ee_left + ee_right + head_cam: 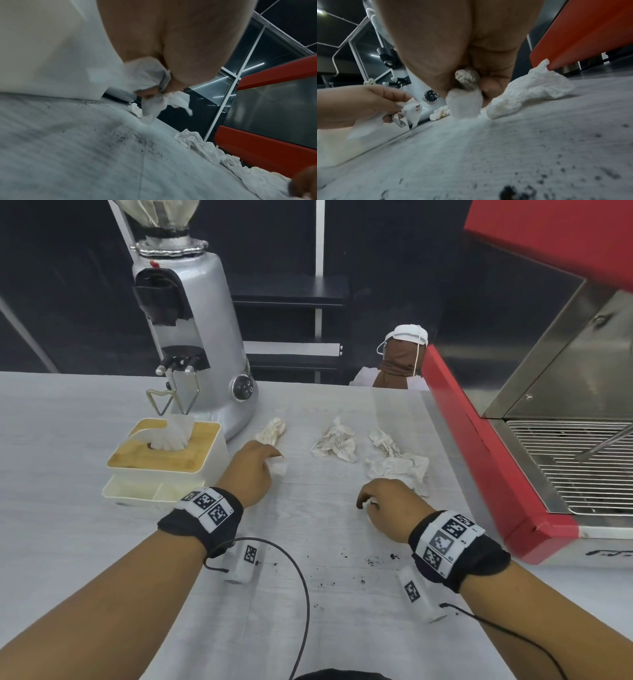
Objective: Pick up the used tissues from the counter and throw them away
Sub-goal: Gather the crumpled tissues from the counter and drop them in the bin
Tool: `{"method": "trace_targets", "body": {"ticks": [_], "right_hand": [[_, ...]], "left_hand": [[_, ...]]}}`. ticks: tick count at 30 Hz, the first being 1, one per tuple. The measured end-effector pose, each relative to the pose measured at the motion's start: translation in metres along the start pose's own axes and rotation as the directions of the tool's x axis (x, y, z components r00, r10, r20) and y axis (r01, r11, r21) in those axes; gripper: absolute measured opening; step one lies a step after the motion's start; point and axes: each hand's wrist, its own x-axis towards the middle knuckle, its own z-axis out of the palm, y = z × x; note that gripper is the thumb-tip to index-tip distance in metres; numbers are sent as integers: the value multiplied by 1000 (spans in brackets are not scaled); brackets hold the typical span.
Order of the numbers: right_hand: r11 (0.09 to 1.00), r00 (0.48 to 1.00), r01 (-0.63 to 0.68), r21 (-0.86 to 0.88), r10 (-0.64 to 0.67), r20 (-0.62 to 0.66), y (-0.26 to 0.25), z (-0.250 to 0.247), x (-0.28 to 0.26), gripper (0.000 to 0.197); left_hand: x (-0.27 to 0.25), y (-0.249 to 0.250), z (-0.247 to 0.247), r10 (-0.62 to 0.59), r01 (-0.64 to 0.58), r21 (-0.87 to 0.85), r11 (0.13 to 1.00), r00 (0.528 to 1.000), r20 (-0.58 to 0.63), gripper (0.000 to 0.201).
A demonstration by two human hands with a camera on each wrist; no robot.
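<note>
Counter: pale grey wood-grain counter (102,542), dark crumbs scattered on the near side.
Landmark: silver coffee grinder (191,337) at the counter's back.
L hand (251,470): in front of grinder, fingers curled, pinching 1 white crumpled tissue (164,102), which hangs off the counter w/ its tip near the surface.
R hand (390,501): well to the right of grinder, fingers curled tight round 1 small balled white tissue (464,104).
Loose tissues on counter: 4 crumpled, stained; 1 just beside grinder base (272,430), 1 further right (335,440), 2 more beyond that (383,441) (399,469), next to red espresso machine (479,446).
Tissue box: 1, cream w/ bamboo lid (164,453), touching front of grinder base, a clean sheet sticking up.
</note>
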Motion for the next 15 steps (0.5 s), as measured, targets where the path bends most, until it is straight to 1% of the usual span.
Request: {"method": "trace_targets", "body": {"ticks": [2,4,6,7,8,10,11,12,13,15], "right_hand": [[1000,999,2,24,-1,-46,3,-5,-3,28],[998,996,5,62,1,-93,6,-7,-6,27],[993,990,12,114,5,-143,10,-7,-7,26],[990,985,11,139,13,-172,11,-7,-7,28],[989,979,5,150,26,-203,13,-6,-8,32],[992,966,-18,126,50,-252,15,-5,-7,38],[993,961,-22,116,53,-270,17,-5,-7,36],[993,957,-21,118,54,-285,18,-4,-7,32],[991,952,-16,133,56,-300,20,-4,-7,25],[984,943,-22,176,79,-322,25,-4,-7,14]], "left_hand": [[7,4,-5,-77,78,-23,997,996,37,33],[13,8,-8,-102,105,-68,992,994,46,30],[20,10,-8,-100,100,-72,992,995,-3,37],[25,10,-6,-103,102,-32,994,994,-35,38],[30,10,-5,-103,105,22,994,992,-70,35],[41,10,-1,-102,113,84,990,986,-129,22],[48,10,1,-98,112,86,990,984,-152,16],[54,9,3,-95,109,80,991,982,-166,13],[61,7,5,-87,101,77,992,981,-175,18],[74,2,7,-102,122,127,984,983,-152,36]]}}
